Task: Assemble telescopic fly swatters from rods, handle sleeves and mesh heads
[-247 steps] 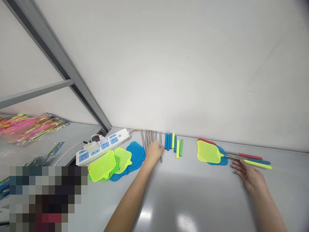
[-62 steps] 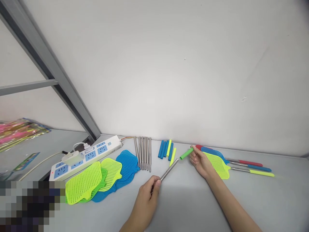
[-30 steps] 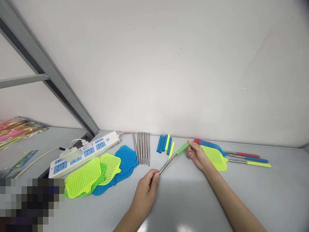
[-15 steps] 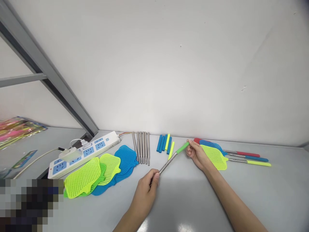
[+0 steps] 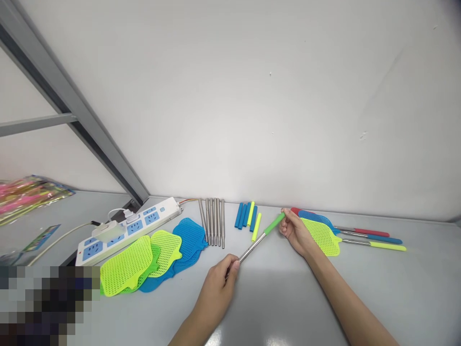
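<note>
A metal telescopic rod (image 5: 253,246) slants up to the right between my hands, with a green grip sleeve (image 5: 274,223) on its upper end. My left hand (image 5: 221,278) is closed around the rod's lower part, whose end is hidden in the fingers. With fingertips pinched, my right hand (image 5: 293,229) holds the tip of the green sleeve. Several blue sleeves (image 5: 238,215) and two yellow ones, including a yellow sleeve (image 5: 256,227), lie behind the rod. Bare metal rods (image 5: 215,223) lie in a row to their left.
Loose yellow, green and blue swatter heads, such as a yellow swatter head (image 5: 126,265), overlap at left before a white power strip (image 5: 127,235). Finished-looking fly swatters (image 5: 322,235) lie right, partly behind my right hand. Packaged items (image 5: 32,197) sit far left beside a metal frame (image 5: 90,125).
The view has shifted slightly, so everything sits a little further right and lower. Both hands keep the same hold on the rod and its green sleeve.
</note>
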Tool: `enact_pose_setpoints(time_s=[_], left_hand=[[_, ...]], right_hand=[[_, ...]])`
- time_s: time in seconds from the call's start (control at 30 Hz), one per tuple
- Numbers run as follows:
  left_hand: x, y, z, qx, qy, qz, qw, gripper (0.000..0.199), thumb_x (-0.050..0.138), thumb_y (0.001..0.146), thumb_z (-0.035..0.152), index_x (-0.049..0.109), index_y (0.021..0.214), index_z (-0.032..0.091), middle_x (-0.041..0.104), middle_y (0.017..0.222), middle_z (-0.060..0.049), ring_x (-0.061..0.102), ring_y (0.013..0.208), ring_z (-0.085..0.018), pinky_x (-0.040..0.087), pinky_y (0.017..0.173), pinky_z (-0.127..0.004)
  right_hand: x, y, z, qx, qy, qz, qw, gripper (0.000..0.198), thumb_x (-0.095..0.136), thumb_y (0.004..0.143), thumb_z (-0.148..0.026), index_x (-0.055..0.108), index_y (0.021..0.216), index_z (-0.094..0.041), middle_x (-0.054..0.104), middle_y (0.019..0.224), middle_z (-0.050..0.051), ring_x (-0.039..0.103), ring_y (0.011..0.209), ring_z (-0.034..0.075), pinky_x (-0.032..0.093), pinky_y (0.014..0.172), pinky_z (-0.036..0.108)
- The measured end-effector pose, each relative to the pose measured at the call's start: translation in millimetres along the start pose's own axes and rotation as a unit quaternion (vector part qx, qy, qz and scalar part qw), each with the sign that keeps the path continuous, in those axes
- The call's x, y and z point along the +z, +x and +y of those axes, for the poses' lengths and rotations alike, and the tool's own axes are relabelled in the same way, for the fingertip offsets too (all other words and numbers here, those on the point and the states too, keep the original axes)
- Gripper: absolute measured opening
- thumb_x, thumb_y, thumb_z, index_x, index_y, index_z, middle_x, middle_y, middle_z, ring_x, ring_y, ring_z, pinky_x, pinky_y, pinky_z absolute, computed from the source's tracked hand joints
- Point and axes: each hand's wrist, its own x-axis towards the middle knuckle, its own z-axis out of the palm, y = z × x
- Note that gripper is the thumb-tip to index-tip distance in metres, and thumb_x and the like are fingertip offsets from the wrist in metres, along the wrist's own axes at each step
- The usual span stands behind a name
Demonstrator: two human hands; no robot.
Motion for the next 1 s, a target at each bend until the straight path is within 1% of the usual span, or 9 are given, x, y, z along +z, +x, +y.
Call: enact_pose_setpoints(time_s=[0.13, 0.23, 0.37, 0.43, 0.53, 0.63, 0.7, 0.83, 1.0], left_hand=[[0, 0, -1, -0.003, 0.017, -0.005, 1.0, 0.031, 0.027, 0.083, 0.039, 0.048, 0.071, 0.02, 0.047, 0.058, 0.002, 0.043, 0.056, -0.014, 0.029, 0.053, -0.023], [0, 0, -1, -0.002, 0.013, -0.01, 1.0, 0.031, 0.026, 0.083, 0.039, 0.046, 0.07, 0.02, 0.046, 0.058, 0.002, 0.043, 0.056, -0.014, 0.029, 0.054, -0.023], [1, -1, 1, -0.007, 0.001, -0.018, 1.0, 0.031, 0.026, 0.083, 0.041, 0.045, 0.07, 0.02, 0.043, 0.058, 0.003, 0.042, 0.057, -0.014, 0.029, 0.054, -0.023], [1, -3, 2, -0.015, -0.004, -0.024, 1.0, 0.031, 0.026, 0.083, 0.042, 0.044, 0.071, 0.02, 0.041, 0.058, 0.003, 0.04, 0.057, -0.013, 0.029, 0.054, -0.022], [3, -6, 4, -0.03, -0.022, -0.043, 0.998, 0.032, 0.027, 0.081, 0.045, 0.042, 0.068, 0.019, 0.038, 0.058, 0.004, 0.038, 0.057, -0.013, 0.027, 0.052, -0.022], [5, -10, 7, -0.039, -0.051, -0.078, 0.995, 0.035, 0.029, 0.08, 0.047, 0.04, 0.064, 0.018, 0.036, 0.057, 0.004, 0.037, 0.057, -0.012, 0.026, 0.052, -0.022], [8, -12, 8, -0.039, -0.075, -0.1, 0.991, 0.038, 0.028, 0.08, 0.048, 0.041, 0.064, 0.017, 0.037, 0.058, 0.004, 0.037, 0.059, -0.011, 0.027, 0.053, -0.021], [17, -16, 7, -0.061, -0.152, -0.145, 0.976, 0.041, 0.027, 0.08, 0.05, 0.043, 0.064, 0.016, 0.032, 0.053, 0.005, 0.032, 0.052, -0.008, 0.024, 0.048, -0.02], [27, -19, 6, -0.129, -0.289, -0.191, 0.929, 0.044, 0.03, 0.075, 0.058, 0.036, 0.06, 0.017, 0.022, 0.046, 0.008, 0.018, 0.04, -0.005, 0.013, 0.039, -0.02]], right_hand=[[1, -1, 0, -0.001, -0.007, -0.007, 1.0, 0.021, 0.058, 0.068, -0.036, 0.054, 0.078, -0.019, 0.047, 0.049, -0.004, 0.041, 0.043, 0.009, 0.03, 0.041, 0.021], [4, -1, 3, 0.002, -0.009, -0.014, 1.0, 0.017, 0.059, 0.068, -0.034, 0.054, 0.072, -0.018, 0.046, 0.049, -0.003, 0.041, 0.044, 0.009, 0.03, 0.042, 0.021], [19, -4, 7, 0.013, 0.012, -0.03, 0.999, 0.02, 0.055, 0.071, -0.033, 0.051, 0.061, -0.016, 0.047, 0.058, -0.002, 0.045, 0.053, 0.009, 0.036, 0.049, 0.023], [31, -7, 7, 0.025, 0.036, -0.042, 0.998, 0.022, 0.053, 0.072, -0.035, 0.05, 0.059, -0.017, 0.045, 0.06, -0.002, 0.046, 0.057, 0.01, 0.039, 0.055, 0.024], [48, -14, 3, 0.069, 0.126, -0.064, 0.988, 0.019, 0.055, 0.071, -0.032, 0.05, 0.062, -0.017, 0.043, 0.06, -0.002, 0.045, 0.058, 0.011, 0.04, 0.057, 0.025], [63, -22, -6, 0.061, 0.199, -0.051, 0.977, 0.01, 0.054, 0.072, -0.027, 0.052, 0.069, -0.018, 0.036, 0.056, -0.004, 0.04, 0.053, 0.009, 0.039, 0.053, 0.023], [71, -29, -13, 0.057, 0.22, -0.054, 0.972, 0.008, 0.053, 0.074, -0.026, 0.051, 0.072, -0.018, 0.033, 0.055, -0.005, 0.036, 0.049, 0.007, 0.037, 0.049, 0.02], [84, -42, -25, 0.052, 0.227, -0.06, 0.971, 0.01, 0.05, 0.076, -0.027, 0.05, 0.073, -0.017, 0.03, 0.054, -0.005, 0.033, 0.047, 0.006, 0.034, 0.045, 0.018], [92, -51, -25, 0.077, 0.191, -0.067, 0.976, 0.018, 0.05, 0.075, -0.032, 0.046, 0.065, -0.018, 0.021, 0.048, -0.007, 0.023, 0.04, 0.005, 0.027, 0.038, 0.017]])
